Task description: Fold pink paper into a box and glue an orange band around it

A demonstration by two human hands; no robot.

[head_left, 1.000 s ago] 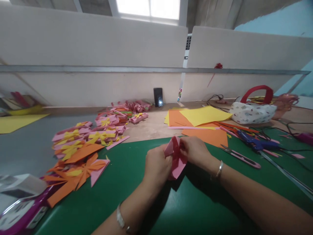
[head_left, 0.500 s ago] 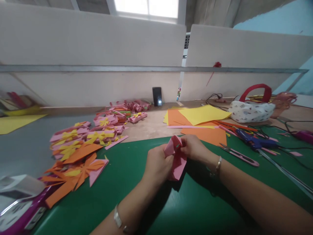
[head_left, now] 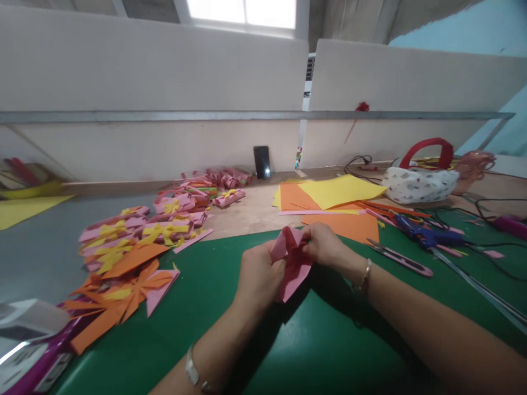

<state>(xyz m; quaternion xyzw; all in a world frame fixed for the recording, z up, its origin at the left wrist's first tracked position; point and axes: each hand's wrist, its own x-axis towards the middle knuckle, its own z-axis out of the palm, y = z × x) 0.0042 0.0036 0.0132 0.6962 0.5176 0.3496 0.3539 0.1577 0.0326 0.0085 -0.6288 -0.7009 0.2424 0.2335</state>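
The left hand [head_left: 259,274] and right hand [head_left: 328,247] each pinch one side of the folded pink paper [head_left: 296,278] above the green mat [head_left: 296,354]; working remotely, I'd press lightly to avoid tearing.

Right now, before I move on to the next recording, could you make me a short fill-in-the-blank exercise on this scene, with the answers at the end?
1. The left hand and the right hand both hold a folded paper coloured ____.
2. The work surface directly below the hands is coloured ____.
3. The white patterned bag has a handle coloured ____.
4. In the picture, the dark phone stands to the ____ of the bag.

Missing words: pink; green; red; left.
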